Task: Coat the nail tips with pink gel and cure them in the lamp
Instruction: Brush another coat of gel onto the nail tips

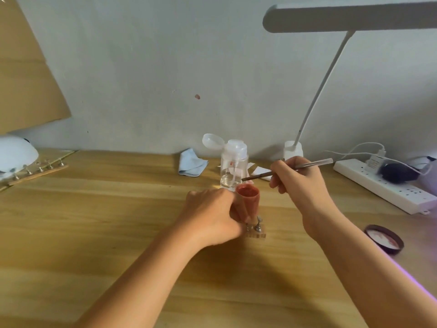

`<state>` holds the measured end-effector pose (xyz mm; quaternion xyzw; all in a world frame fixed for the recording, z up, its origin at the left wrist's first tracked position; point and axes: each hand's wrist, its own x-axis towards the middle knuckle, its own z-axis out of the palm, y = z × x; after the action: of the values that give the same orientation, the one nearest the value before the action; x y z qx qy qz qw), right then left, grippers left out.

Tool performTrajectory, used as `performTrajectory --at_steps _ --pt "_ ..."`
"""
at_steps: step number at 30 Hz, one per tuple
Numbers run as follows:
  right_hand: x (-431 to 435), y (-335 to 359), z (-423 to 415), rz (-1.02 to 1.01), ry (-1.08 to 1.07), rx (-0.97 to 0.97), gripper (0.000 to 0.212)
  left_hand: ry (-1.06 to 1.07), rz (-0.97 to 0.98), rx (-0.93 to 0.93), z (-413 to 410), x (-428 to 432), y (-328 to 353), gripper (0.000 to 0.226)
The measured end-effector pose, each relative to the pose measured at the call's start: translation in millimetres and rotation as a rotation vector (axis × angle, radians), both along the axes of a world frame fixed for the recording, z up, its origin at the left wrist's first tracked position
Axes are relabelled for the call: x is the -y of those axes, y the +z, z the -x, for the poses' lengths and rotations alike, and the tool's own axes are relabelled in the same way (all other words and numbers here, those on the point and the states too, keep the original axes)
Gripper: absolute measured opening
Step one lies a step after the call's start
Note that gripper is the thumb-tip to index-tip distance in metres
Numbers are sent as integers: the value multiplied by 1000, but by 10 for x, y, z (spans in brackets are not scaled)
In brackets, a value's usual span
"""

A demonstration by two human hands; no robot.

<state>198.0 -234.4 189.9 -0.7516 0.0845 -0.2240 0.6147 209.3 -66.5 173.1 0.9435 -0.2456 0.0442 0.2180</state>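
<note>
Head view, brush (pixel 307 165) crosswise, tip pointing left toward gel pot (pixel 248 197)

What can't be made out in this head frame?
Small stand: head view, mostly under the left hand; its nail tips unseen.
Brush in the right hand: tip blurred, too small; gel load unclear.
White dome lamp: cut off by left edge.
Gel pot: base hidden by left fingers.

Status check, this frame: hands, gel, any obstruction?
Left hand grips open gel pot, tilted. Right hand holds brush, tip just over pot. Pump bottle close behind pot; nothing between brush and gel.
</note>
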Motion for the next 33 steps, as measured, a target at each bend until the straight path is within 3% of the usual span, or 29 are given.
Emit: performTrajectory --at_steps 5,12,17,22,29,33 --pt "45 21 -41 81 -48 18 10 6 18 -4 -23 9 -36 7" --pt "-51 -45 -36 397 -13 -123 8 0 17 4 -13 15 -41 9" --pt "-76 34 35 456 46 -130 5 -45 -8 63 7 29 -44 13" --pt "-22 280 242 201 -33 169 8 -50 -34 181 57 74 -90 16" --pt "-2 -299 754 -128 21 86 3 -123 -130 450 242 100 -3 16" --pt "75 -454 842 -281 -7 103 8 -138 61 480 401 107 -23 8"
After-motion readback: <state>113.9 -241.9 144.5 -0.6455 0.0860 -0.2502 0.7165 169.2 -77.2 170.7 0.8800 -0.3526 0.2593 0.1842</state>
